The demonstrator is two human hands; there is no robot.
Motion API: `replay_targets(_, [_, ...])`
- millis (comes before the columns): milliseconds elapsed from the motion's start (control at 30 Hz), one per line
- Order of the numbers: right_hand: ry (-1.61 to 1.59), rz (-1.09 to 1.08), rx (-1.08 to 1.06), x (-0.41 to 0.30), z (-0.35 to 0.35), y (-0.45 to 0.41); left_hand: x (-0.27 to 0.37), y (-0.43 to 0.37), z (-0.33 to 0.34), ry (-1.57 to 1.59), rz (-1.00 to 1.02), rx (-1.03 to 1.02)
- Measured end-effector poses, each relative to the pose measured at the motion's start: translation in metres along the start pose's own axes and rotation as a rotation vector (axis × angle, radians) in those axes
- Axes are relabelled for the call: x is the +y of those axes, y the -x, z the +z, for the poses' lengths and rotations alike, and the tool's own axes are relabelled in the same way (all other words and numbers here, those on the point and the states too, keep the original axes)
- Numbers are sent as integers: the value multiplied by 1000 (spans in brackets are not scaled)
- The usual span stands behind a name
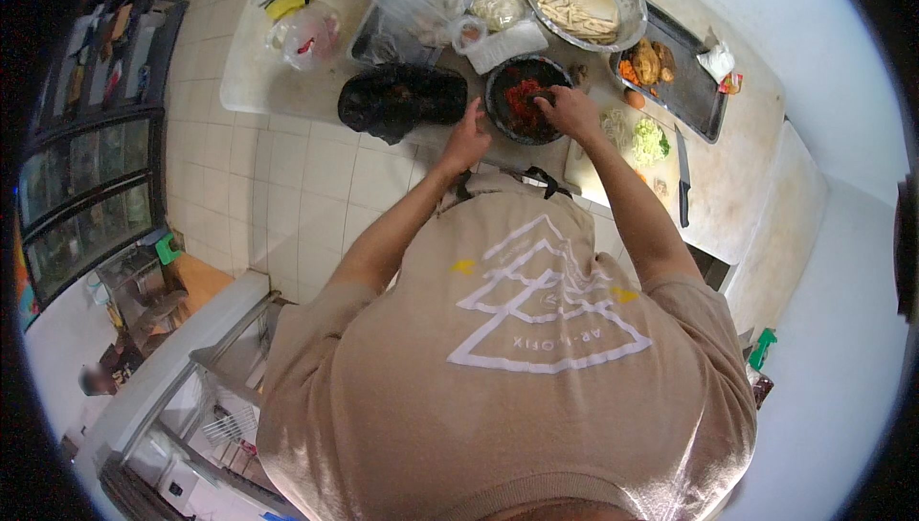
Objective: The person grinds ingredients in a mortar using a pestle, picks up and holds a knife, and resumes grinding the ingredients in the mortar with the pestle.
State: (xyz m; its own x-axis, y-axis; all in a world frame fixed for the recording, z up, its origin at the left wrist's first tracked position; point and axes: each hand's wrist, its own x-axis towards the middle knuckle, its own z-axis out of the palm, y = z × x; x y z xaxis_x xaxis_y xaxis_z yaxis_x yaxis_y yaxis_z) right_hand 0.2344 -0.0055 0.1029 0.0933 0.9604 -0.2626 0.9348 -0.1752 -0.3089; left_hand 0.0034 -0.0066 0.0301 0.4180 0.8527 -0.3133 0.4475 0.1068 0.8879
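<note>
A dark stone mortar (497, 113) stands on the counter before me, with crushed red paste (523, 96) inside. My right hand (572, 113) reaches over its right side and grips a dark pestle (543, 96), whose lower end is in the paste. Just off the mortar's left rim is my left hand (469, 142), holding nothing, fingers partly extended. To the left of that hand lies a black plastic bag (402, 99) on the counter's front edge; its contents are hidden.
Behind the mortar are a folded white cloth (507, 45) and a metal basin (637, 27) of pale strips in liquid. At right, a chopping board (583, 164) bears chopped vegetables (650, 142), beside a knife (683, 176) and a dark tray (693, 83). A plastic bag (305, 36) lies left.
</note>
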Motion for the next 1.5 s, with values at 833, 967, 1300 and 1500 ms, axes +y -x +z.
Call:
replay_targets(833, [82,-27,-54,-37,5,3,-9,-4,-6,88,-18,4])
replay_targets(967, [85,-3,32,-42,14,6,1,1,-8,72,-36,4])
replay_targets(1300, [120,8,21,-44,27,14,8,-3,-8,106,-44,-10])
replay_targets(1500, [142,-26,39,-29,15,11,-2,-4,-5,56,43,28])
